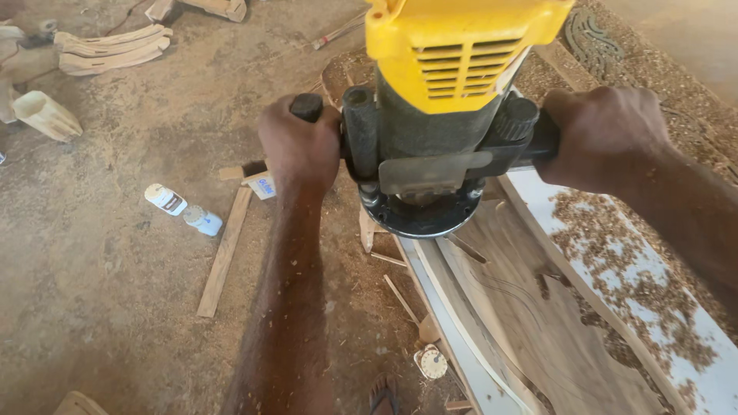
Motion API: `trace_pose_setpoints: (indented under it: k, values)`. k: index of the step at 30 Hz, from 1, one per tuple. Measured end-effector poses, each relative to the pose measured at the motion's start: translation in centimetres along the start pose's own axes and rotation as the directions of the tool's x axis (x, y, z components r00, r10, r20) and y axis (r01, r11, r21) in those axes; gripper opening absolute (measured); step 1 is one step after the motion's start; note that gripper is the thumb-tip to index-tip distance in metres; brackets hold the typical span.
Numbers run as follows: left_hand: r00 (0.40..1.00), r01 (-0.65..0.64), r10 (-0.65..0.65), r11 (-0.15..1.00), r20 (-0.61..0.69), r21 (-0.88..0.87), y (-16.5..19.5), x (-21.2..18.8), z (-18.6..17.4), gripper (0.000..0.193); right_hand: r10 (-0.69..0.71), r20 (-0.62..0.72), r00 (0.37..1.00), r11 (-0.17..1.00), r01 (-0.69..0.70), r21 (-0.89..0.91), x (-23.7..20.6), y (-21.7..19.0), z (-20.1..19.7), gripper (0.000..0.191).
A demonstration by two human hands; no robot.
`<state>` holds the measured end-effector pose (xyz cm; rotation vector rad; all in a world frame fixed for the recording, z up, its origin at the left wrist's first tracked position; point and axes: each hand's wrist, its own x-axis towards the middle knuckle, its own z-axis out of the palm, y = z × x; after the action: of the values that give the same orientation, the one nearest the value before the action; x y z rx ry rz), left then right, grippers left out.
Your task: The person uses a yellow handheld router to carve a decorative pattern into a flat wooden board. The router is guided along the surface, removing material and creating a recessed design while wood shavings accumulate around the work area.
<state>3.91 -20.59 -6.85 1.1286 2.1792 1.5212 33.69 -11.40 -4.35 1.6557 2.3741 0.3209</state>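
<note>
We grip the yellow router (442, 100) by both side handles, left hand (301, 146) and right hand (603, 137) clenched. Its round base sits on the wooden panel (530, 307).

On the dusty floor (115, 307): a long thin wooden strip (224, 253), a small white-and-blue plastic bottle (184, 210) lying on its side, stacked curved pale wooden pieces (115, 48) at upper left, a small round white dial gauge (432, 361), and loose wood shavings (615, 253) on a white sheet (711, 384).
</note>
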Motion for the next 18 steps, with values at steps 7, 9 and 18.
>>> trace_pose_setpoints:
  k: [7, 9, 18]
  values:
    - [0.997, -0.069, 0.068, 0.997, -0.044, -0.039, -0.1, 1.4, 0.4, 0.016, 0.024, -0.018, 1.0, 0.997, -0.025, -0.077, 0.7, -0.3, -0.1, 0.029]
    - [0.998, -0.058, 0.057, 0.998, -0.029, -0.028, -0.5, 1.8, 0.5, 0.016, 0.013, -0.012, 1.0, 0.996, -0.014, -0.086, 0.8, -0.4, -0.1, 0.029]
    - [0.995, -0.101, 0.101, 0.995, -0.026, -0.015, -0.9, 2.5, 0.3, 0.015, 0.004, 0.0, 1.0, 0.999, -0.004, 0.034, 1.2, -0.7, -1.0, 0.031]
